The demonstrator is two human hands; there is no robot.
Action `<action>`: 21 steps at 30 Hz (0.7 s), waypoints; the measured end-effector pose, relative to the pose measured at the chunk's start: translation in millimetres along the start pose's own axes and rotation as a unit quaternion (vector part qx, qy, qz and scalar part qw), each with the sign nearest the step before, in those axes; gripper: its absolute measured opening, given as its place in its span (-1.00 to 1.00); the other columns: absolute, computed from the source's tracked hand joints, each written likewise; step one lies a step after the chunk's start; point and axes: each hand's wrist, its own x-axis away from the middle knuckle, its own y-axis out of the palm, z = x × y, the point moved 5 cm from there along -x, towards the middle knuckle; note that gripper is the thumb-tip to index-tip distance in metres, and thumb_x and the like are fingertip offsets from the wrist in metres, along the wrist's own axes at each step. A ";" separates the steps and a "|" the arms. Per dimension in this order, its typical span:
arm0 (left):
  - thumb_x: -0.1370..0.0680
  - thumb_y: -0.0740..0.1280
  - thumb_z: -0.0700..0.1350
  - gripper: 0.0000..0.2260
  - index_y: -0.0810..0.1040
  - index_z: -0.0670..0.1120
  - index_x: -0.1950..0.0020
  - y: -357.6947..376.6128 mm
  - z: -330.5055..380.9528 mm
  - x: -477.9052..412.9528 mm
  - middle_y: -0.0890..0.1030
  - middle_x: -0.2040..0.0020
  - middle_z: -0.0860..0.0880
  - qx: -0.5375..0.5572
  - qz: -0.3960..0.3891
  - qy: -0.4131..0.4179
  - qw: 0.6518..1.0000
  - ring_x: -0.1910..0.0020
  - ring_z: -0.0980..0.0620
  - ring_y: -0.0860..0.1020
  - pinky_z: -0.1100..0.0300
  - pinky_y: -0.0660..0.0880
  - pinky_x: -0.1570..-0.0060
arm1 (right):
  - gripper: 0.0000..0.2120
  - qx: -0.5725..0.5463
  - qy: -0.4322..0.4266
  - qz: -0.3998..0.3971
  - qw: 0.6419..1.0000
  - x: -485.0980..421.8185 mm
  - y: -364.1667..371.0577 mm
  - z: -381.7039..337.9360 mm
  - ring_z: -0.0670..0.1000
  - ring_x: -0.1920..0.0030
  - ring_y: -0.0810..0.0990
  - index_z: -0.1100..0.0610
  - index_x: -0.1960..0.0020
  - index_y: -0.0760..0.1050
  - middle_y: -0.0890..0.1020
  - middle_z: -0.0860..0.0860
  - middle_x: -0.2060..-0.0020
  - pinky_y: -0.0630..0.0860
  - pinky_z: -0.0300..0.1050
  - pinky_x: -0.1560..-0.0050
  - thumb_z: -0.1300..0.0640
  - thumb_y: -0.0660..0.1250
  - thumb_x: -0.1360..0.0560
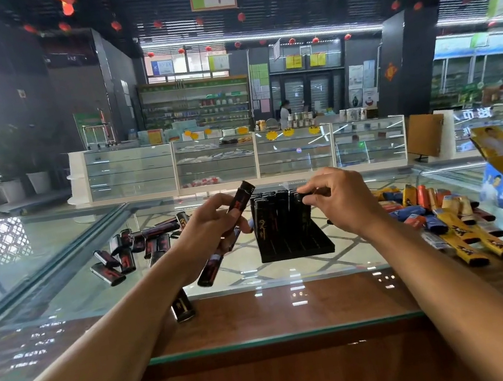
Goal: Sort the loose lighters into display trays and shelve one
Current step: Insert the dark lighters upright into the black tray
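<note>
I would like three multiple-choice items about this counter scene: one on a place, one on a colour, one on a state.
1. Where is the pile of loose black lighters, relative to the display tray?
A) right of it
B) left of it
C) inside it

2. What colour is the display tray?
A) white
B) green
C) black

3. What is the right hand doing?
A) pinching a standing lighter in the tray
B) lying flat and open
C) hanging empty

Key: 1 B, the pile sits at the tray's left side; 2 C, its base is black; 3 A, its fingertips close on the lighter's top.
</note>
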 end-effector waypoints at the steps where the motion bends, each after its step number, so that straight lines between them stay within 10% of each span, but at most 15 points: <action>1: -0.70 0.21 -0.25 -0.86 0.45 -0.25 -0.25 -0.2 0.1 0.3 0.65 0.14 -0.11 0.002 0.001 0.000 1.000 0.43 0.05 0.35 0.28 0.30 0.47 | -0.84 0.003 0.008 0.003 1.000 -0.5 -1.6 1.7 -0.02 0.07 0.64 0.07 -0.03 0.73 0.69 0.01 0.04 0.61 -0.06 -0.04 0.21 0.53 -0.47; 8: -0.70 0.23 -0.25 -0.89 0.48 -0.22 -0.20 -0.9 -1.0 -1.1 0.66 0.14 -0.11 -0.007 -0.001 0.004 1.000 0.40 0.02 0.35 0.26 0.31 0.44 | -0.86 -0.010 0.036 -0.015 0.999 0.1 -0.2 1.5 -0.13 0.16 0.61 0.06 0.00 0.73 0.68 -0.03 0.07 0.46 -0.41 0.15 0.22 0.54 -0.46; 16: -0.67 0.19 -0.38 -0.90 0.42 -0.25 -0.15 2.8 -0.6 -0.1 0.68 0.00 -0.25 0.005 -0.024 0.003 1.000 0.42 0.02 0.42 0.28 0.32 0.47 | -0.90 0.044 -0.031 -0.013 0.998 4.3 4.0 -11.9 -0.06 0.15 0.62 0.03 0.02 0.70 0.66 -0.05 0.10 0.62 -0.01 0.02 0.16 0.52 -0.48; 21: -0.65 0.28 -0.34 -0.90 0.49 -0.32 -0.15 5.7 1.1 -0.9 0.67 -0.01 -0.32 -0.018 -0.025 0.036 0.999 0.29 -0.09 0.64 0.17 0.46 0.30 | -0.85 -0.027 -0.055 0.034 0.998 3.4 -4.0 -22.7 -0.17 0.14 0.59 0.05 -0.09 0.70 0.65 -0.12 0.09 0.48 -0.32 0.09 0.10 0.47 -0.53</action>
